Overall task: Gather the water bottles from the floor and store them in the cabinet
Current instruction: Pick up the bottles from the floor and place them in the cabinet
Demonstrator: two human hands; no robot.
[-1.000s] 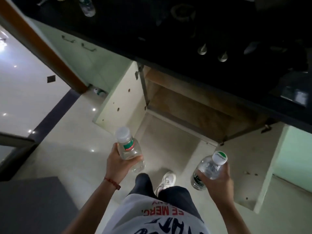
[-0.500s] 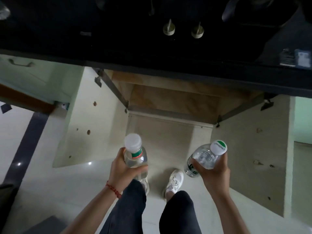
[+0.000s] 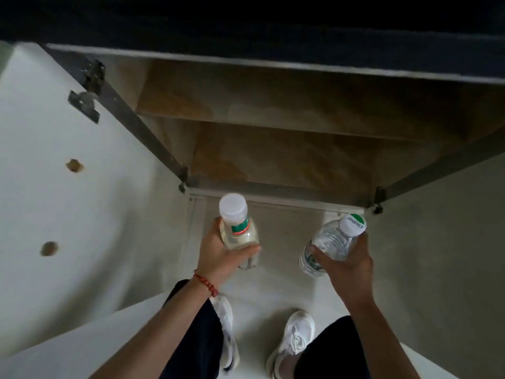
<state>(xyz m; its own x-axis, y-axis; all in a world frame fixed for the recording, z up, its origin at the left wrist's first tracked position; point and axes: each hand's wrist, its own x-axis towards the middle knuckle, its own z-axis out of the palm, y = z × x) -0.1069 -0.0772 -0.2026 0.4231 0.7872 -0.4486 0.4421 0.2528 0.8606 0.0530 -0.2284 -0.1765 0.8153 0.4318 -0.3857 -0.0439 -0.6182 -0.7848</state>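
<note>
My left hand [image 3: 220,257] grips a clear water bottle with a white cap and a red-green neck label [image 3: 237,228], held upright. In my right hand [image 3: 345,265] is a second clear bottle with a white-green cap [image 3: 332,243], tilted with its cap up and to the right. Both bottles hang in front of the open cabinet [image 3: 273,160], just short of its lower front edge. The brown cabinet floor and shelf look bare; the deep interior is dark.
The left cabinet door [image 3: 68,187] and the right door [image 3: 442,242] both stand wide open beside me. A dark countertop [image 3: 246,20] overhangs the cabinet. My two white shoes [image 3: 293,343] stand on the pale floor just before the cabinet.
I have stepped closer to the cabinet and the view has tipped down; the countertop items have left the view. Both hands keep hold of their bottles, now nearer the cabinet opening.
</note>
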